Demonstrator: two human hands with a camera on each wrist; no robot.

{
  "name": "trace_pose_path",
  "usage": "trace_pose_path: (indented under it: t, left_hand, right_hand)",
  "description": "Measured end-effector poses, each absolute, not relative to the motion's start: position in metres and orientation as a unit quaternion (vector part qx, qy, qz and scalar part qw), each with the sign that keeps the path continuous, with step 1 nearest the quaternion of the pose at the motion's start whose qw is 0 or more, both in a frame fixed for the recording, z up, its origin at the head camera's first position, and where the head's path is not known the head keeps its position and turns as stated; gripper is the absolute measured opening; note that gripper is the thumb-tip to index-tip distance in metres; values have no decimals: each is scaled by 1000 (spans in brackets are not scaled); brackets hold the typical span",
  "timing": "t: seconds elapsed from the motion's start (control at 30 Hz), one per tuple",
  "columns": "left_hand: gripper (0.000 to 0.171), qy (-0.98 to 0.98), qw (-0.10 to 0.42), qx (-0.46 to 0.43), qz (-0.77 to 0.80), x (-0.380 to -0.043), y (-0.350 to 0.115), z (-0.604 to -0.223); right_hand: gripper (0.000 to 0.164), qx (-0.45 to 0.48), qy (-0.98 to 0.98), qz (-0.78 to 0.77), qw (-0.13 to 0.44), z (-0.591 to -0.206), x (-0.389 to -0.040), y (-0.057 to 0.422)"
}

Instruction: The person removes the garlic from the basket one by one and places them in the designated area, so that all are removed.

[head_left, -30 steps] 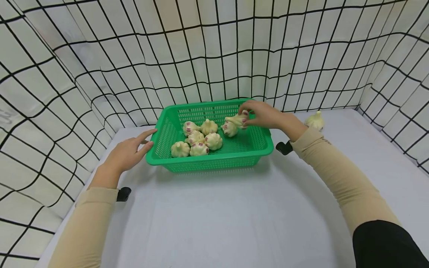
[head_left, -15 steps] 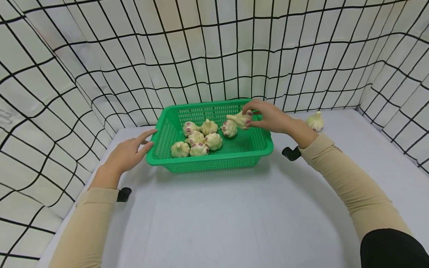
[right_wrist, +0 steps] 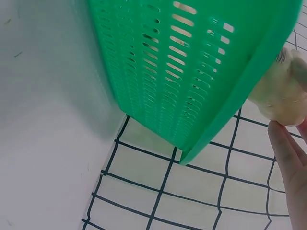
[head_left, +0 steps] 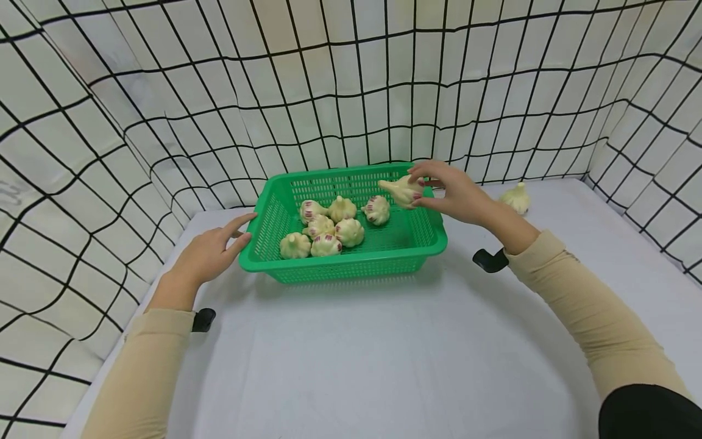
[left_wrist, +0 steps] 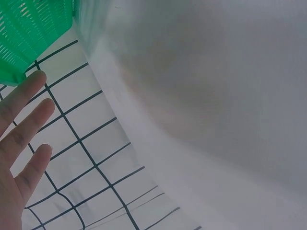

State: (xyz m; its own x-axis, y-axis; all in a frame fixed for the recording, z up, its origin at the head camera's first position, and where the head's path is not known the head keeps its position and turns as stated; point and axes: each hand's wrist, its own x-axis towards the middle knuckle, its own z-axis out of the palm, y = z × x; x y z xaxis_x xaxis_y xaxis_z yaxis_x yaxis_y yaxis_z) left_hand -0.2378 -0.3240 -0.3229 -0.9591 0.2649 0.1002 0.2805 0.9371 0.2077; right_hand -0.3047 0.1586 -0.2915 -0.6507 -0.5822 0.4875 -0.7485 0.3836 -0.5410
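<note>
A green plastic basket [head_left: 351, 262] with slotted walls stands on the white table, and several garlic bulbs [head_left: 349, 232] lie inside it, mostly toward its left half. My right hand [head_left: 455, 194] pinches one garlic bulb [head_left: 403, 192] between thumb and fingers above the basket's right end, its stem pointing left. In the right wrist view that bulb [right_wrist: 280, 93] shows beyond the basket rim, partly hidden by it. My left hand [head_left: 208, 253] touches the basket's left rim with extended fingertips. Its fingers [left_wrist: 31, 124] appear spread in the left wrist view.
Another garlic bulb [head_left: 515, 199] sits on the table at the right, behind my right forearm. A black net [head_left: 384, 94] over white panels encloses the table [head_left: 351, 353] at the back and both sides.
My right hand has moved right and slightly up with its garlic bulb, away from the bulb it was close beside in the basket. My left hand and the basket have stayed put.
</note>
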Motion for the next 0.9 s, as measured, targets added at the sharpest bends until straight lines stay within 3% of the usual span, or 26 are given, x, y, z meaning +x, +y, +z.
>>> trace_pose_path:
  t: [0.9]
  left_hand:
    - [62,-983,35,-138,-115,-237,-323,-324]
  right_hand:
    - [39,369,-799,422,217,-311,-285,202]
